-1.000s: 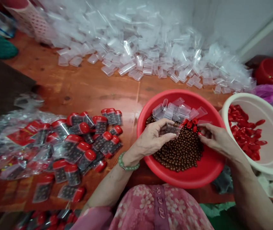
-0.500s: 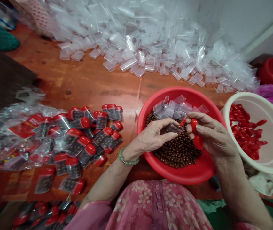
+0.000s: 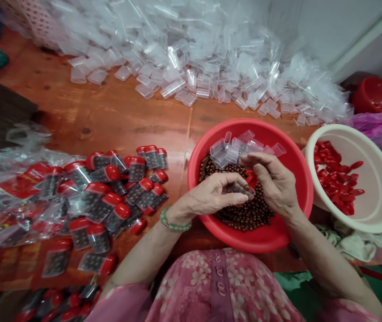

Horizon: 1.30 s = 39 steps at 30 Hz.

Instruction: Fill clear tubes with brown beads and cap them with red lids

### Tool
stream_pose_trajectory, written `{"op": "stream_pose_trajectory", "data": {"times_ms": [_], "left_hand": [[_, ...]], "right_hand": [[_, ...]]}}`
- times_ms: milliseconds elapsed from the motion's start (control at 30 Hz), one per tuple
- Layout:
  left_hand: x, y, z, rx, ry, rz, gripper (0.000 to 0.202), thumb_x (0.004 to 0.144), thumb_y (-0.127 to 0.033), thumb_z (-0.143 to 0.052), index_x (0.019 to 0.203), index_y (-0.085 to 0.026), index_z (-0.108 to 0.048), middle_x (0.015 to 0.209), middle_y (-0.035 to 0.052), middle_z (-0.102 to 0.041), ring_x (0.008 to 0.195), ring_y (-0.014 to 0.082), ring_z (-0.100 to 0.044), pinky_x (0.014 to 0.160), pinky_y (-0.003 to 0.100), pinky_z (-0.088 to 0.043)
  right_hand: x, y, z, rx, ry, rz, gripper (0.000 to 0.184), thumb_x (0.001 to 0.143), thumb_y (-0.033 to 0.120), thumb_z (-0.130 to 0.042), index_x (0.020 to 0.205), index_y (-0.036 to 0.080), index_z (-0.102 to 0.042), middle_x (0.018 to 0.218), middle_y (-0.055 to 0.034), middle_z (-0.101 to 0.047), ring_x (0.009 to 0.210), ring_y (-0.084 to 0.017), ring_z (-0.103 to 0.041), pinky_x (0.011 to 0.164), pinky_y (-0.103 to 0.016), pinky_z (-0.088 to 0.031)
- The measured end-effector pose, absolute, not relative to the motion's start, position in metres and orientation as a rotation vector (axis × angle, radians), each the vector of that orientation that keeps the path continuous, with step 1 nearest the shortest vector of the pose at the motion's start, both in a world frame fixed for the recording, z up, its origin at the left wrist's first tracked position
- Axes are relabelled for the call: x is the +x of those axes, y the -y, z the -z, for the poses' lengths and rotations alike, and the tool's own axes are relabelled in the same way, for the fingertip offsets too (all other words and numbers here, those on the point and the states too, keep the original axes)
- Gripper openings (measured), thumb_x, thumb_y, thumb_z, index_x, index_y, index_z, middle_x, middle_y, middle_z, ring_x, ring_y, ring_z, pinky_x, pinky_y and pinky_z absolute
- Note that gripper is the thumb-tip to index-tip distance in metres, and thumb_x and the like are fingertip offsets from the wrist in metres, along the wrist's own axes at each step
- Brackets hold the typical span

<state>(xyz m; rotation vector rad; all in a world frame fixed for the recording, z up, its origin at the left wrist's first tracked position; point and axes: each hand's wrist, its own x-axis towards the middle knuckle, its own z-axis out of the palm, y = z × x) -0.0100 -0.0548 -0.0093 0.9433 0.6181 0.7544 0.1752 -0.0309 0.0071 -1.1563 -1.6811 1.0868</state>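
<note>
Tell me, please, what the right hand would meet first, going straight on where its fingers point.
The right hand would probably meet the clear cases in the basin, just past its fingertips in this view; how high it hovers is unclear.

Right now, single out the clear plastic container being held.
The clear plastic container pinched in the left hand; the others lie loose in the red basin, heaped beyond it, or red-capped at left.

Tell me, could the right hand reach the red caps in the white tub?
Probably yes: the white tub sits open beside the red basin, and nothing covers its red caps or blocks the right hand.
</note>
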Motion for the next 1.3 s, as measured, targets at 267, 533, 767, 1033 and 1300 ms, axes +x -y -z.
{"op": "stream_pose_trajectory", "data": {"times_ms": [267, 533, 767, 1033, 1300], "left_hand": [[-0.013, 0.054, 0.011, 0.754, -0.561, -0.777, 0.031, 0.077, -0.036, -0.085, 0.093, -0.015, -0.069, 0.086, 0.0040, -0.073, 0.088, 0.0146, -0.073, 0.080, 0.024, -0.055], [-0.015, 0.053, 0.007, 0.899, -0.647, -0.802, 0.022, 0.079, -0.030, -0.079, 0.091, -0.015, -0.069, 0.092, 0.0054, -0.072, 0.078, 0.0111, -0.063, 0.074, 0.023, -0.051], [-0.012, 0.051, 0.014, 1.238, -0.754, -0.826, 0.018, 0.084, -0.030, -0.068, 0.094, -0.015, -0.069, 0.093, 0.0059, -0.071, 0.084, 0.0154, -0.063, 0.081, 0.029, -0.049], [-0.012, 0.049, 0.015, 1.429, -0.747, -0.799, 0.013, 0.087, -0.024, -0.067, 0.096, -0.015, -0.070, 0.104, 0.0075, -0.073, 0.100, 0.0193, -0.068, 0.095, 0.033, -0.050], [-0.013, 0.047, 0.020, 1.559, -0.812, -0.907, 0.009, 0.086, -0.023, -0.070, 0.093, -0.017, -0.071, 0.116, 0.0089, -0.064, 0.111, 0.0209, -0.064, 0.106, 0.039, -0.047]], "right_hand": [[0.195, 0.033, -0.024, -1.170, 2.176, -0.737, 0.031, 0.101, 0.029, -0.048, 0.128, 0.024, -0.064, 0.128, -0.0104, -0.071, 0.121, -0.025, -0.066, 0.107, -0.045, -0.053], [0.203, 0.020, -0.013, -1.257, 1.358, -1.433, 0.029, 0.072, 0.034, -0.088, 0.094, 0.024, -0.071, 0.101, -0.0014, -0.075, 0.065, -0.010, -0.067, 0.059, -0.022, -0.058], [0.205, 0.016, 0.000, -1.384, 1.128, -1.695, 0.048, 0.071, 0.038, -0.089, 0.113, 0.022, -0.071, 0.104, -0.0049, -0.079, 0.051, -0.006, -0.062, 0.049, -0.021, -0.053], [0.215, 0.016, -0.018, -1.598, 1.296, -1.915, 0.058, 0.075, 0.047, -0.085, 0.124, 0.019, -0.074, 0.072, -0.0024, -0.075, 0.056, -0.010, -0.065, 0.054, -0.021, -0.052], [0.201, 0.019, -0.016, -1.452, 1.272, -1.981, 0.042, 0.072, 0.048, -0.087, 0.106, 0.023, -0.081, 0.086, -0.0029, -0.080, 0.063, -0.010, -0.069, 0.063, -0.022, -0.060]]}}
